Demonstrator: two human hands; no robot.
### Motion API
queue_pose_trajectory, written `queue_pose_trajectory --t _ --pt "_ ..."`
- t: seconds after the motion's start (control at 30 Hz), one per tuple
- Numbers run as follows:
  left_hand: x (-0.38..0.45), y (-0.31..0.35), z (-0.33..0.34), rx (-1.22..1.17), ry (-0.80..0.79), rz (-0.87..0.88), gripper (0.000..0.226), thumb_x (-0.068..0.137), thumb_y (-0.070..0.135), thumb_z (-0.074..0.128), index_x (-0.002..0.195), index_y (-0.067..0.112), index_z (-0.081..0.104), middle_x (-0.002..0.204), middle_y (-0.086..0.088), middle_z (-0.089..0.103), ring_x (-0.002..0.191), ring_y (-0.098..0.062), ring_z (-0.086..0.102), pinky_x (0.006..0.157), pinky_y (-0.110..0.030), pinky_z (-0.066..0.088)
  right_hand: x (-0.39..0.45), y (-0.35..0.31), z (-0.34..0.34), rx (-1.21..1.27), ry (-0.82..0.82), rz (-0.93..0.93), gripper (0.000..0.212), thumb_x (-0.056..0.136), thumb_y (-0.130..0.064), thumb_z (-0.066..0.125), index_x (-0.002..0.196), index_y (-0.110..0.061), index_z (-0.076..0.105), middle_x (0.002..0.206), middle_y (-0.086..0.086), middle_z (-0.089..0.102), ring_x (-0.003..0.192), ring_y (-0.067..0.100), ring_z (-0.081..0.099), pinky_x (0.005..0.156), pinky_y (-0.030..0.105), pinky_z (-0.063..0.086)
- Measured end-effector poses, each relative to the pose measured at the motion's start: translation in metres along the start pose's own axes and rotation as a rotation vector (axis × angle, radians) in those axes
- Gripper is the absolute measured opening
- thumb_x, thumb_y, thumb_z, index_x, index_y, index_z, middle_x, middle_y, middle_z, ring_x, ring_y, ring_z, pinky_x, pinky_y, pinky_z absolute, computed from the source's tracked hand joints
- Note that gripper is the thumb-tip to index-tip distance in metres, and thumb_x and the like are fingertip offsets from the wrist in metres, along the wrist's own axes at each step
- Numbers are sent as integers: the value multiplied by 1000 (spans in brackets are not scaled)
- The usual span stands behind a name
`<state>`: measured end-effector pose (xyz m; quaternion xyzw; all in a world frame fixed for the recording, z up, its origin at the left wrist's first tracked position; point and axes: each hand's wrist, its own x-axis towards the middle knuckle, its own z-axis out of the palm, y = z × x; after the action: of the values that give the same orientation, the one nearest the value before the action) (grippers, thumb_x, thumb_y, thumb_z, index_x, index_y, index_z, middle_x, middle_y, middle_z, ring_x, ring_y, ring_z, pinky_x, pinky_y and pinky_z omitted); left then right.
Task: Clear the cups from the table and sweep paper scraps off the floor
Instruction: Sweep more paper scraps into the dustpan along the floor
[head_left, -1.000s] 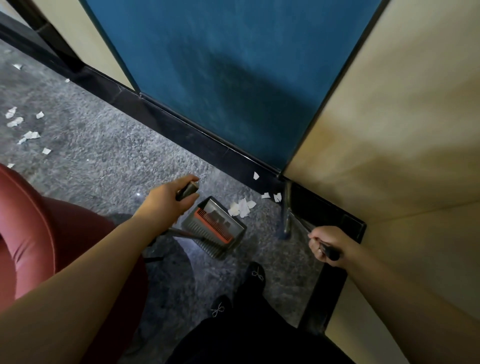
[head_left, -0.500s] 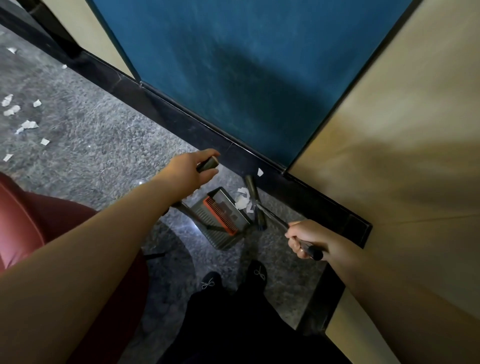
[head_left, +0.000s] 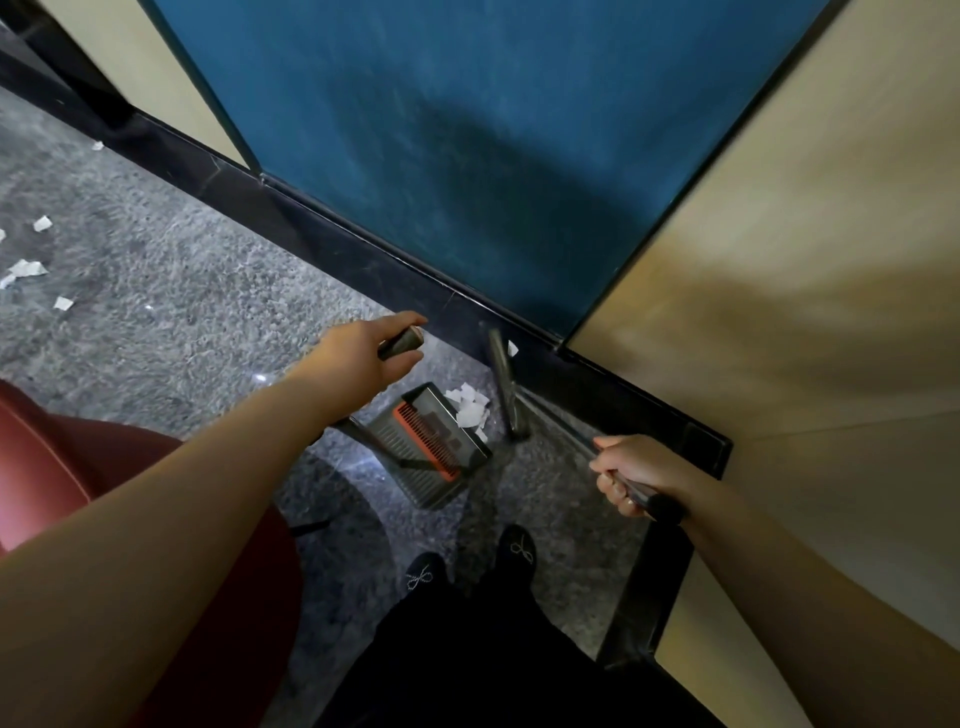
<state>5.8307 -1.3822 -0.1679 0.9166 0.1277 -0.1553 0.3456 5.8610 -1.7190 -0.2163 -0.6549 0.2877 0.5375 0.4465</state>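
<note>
You are working in the corner where the blue panel (head_left: 467, 156) meets the beige wall (head_left: 779, 286), because scraps have collected against the black skirting (head_left: 363, 244) there. Your left hand (head_left: 363, 353) curls its grip round the end of the dustpan handle (head_left: 402, 342), thumb over the top, arm stretched forward and down so the long handle holds the dustpan (head_left: 439, 447) tilted with its open mouth toward the corner. The red comb (head_left: 426, 441) across the pan sits back from the mouth, out of the way of what comes in.

Your right hand (head_left: 631, 475) is clamped in a fist round the broom handle (head_left: 571, 441), wrist low and drawn back toward your body, so the shaft slants down to the broom head (head_left: 506, 384), which stands just beside the pan's mouth. That angle looks chosen to draw paper sideways into the pan.

A small heap of white paper scraps (head_left: 467, 408) lies at the lip of the dustpan, touching it and partly inside. One stray scrap (head_left: 512, 348) sits by the skirting beyond the broom head, not yet gathered. More loose scraps (head_left: 26, 270) lie well apart on the grey speckled floor (head_left: 182, 291) to your left, so the sweeping seems only partly done. No cups are in view. A red seat (head_left: 78, 467) stands near your left arm.
</note>
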Motion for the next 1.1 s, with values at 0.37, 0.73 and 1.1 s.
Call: queue_pose_trajectory --t 0.37,0.73,1.1 --pt "16 11 15 -15 55 -29 43 94 38 60 136 43 49 95 2 60 66 -7 55 63 -25 43 45 -56 -8 -338 157 -92 53 95 -3 46 146 -11 33 61 10 51 44 16 43 38 21 35" --pt "1 -10 14 -49 79 -47 43 94 34 61 134 44 51 93 9 61 69 3 55 62 -19 42 49 -33 16 -509 5 -12 66 95 -8 48 152 -25 21 67 7 56 46 12 48 43 26 40" --pt "-7 -7 18 -52 43 -74 45 94 36 61 136 46 48 107 2 65 85 -18 62 80 -37 54 12 -11 8 -286 53 -39 61 97 -5 45 151 -23 24 61 5 51 41 12 41 38 21 32"
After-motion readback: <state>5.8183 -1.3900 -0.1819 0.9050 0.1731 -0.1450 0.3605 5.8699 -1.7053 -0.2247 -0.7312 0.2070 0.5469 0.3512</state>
